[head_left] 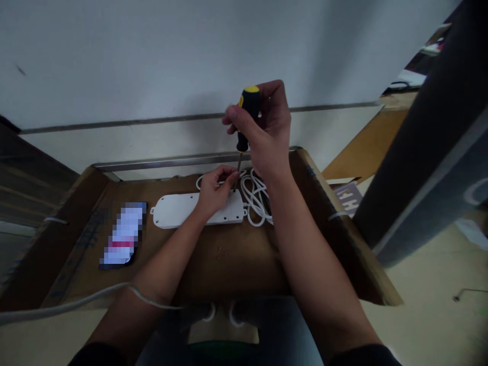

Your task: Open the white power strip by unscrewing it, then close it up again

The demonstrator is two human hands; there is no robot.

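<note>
Screwdriver [248, 119], blk/yellow, logo [241, 100] too small to read, upright in R hand [270, 133], fingers wrapped round it. L hand [215, 192] on white power strip [179, 211], fingers pinched by tip [234, 189], hold unclear.

Right hand [267, 129] above left hand [215, 190], seemingly curled

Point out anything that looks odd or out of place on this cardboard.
What look like small loose screws lie on the cardboard, a little below the white power strip. They look stray because they sit by themselves on the bare brown surface, apart from the strip and its coiled cable.
</note>
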